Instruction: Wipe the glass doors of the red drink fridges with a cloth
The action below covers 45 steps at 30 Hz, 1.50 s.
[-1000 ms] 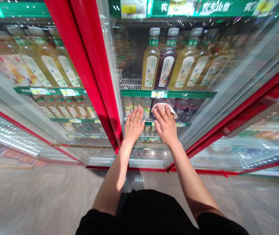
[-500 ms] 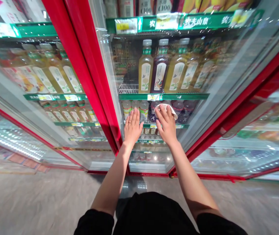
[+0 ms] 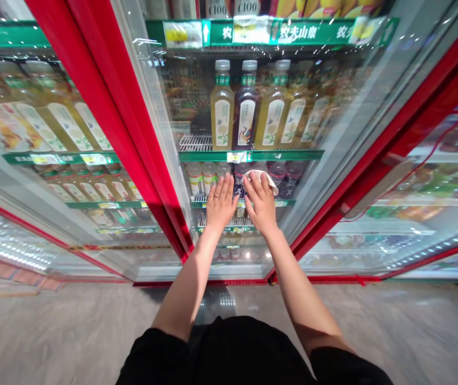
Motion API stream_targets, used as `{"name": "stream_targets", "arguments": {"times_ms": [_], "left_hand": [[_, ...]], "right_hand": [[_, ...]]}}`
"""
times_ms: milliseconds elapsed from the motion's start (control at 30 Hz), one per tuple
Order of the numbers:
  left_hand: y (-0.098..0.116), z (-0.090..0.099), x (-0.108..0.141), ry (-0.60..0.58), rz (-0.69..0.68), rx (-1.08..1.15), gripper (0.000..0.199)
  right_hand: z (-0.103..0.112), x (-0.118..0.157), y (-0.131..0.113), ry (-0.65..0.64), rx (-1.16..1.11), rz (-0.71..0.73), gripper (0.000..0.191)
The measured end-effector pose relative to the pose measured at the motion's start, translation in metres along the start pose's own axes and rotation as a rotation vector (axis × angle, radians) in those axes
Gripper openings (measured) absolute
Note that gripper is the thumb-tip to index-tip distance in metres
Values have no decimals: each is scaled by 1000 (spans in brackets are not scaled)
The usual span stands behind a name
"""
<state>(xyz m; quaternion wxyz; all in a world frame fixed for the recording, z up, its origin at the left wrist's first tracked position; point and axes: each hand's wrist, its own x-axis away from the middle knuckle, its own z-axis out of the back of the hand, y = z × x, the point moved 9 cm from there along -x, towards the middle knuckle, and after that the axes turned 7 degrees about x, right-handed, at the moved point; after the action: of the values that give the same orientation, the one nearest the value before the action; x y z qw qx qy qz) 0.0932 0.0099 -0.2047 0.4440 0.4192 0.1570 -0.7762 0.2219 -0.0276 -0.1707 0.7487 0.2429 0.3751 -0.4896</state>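
In the head view both of my hands are at the glass door (image 3: 345, 96) of a red-framed drinks cooler. My right hand (image 3: 261, 206) presses a white cloth (image 3: 273, 183) to the pane, fingers stretched over it. Part of the cloth is hidden beneath the fingers. Just to the left, my left hand (image 3: 220, 206) lies with its fingers extended at the glass, a ring on one finger, and holds nothing. Behind the pane, small bottles (image 3: 196, 181) stand on a shelf at the height of my fingers.
Taller juice bottles (image 3: 221, 112) fill the shelf above. A red door frame (image 3: 132, 107) slants along the left. On the right, a handle (image 3: 377, 187) sits on another red frame, with a red cord (image 3: 433, 152) nearby. Grey floor (image 3: 72, 331) lies below.
The cooler has shifted left in view as my head turned. My right hand and the cloth are closer to my left hand. The cloth stays under my right fingers.
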Motion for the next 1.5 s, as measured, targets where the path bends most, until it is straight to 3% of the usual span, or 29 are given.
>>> {"name": "stream_targets", "arguments": {"times_ms": [133, 333, 467, 633, 767, 933, 1100, 1233, 1367, 1500], "left_hand": [[-4, -2, 2, -5, -8, -8, 81], [-6, -7, 4, 8, 7, -9, 80], [-9, -9, 6, 25, 24, -16, 79], [-8, -6, 8, 45, 0, -30, 82], [-7, -3, 10, 87, -12, -56, 83], [-7, -5, 11, 97, 0, -61, 82], [-2, 1, 12, 129, -34, -100, 84], [2, 4, 13, 139, -15, -23, 89], [13, 0, 14, 160, -16, 25, 93], [49, -15, 7, 65, -160, 60, 92]], "right_hand": [[-3, 13, 5, -81, -29, 66, 72], [16, 9, 26, -8, -24, -20, 78], [10, 7, 25, -85, -17, 22, 77], [6, 32, 36, -169, -1, 96, 76], [17, 31, 52, -99, 20, 14, 81], [19, 17, 49, -43, 14, 9, 82], [16, 35, 59, -90, 22, 44, 81], [30, 39, 81, 12, 38, -79, 83], [27, 34, 85, 42, 41, -146, 83], [12, 47, 85, -20, 45, -96, 79]]}}
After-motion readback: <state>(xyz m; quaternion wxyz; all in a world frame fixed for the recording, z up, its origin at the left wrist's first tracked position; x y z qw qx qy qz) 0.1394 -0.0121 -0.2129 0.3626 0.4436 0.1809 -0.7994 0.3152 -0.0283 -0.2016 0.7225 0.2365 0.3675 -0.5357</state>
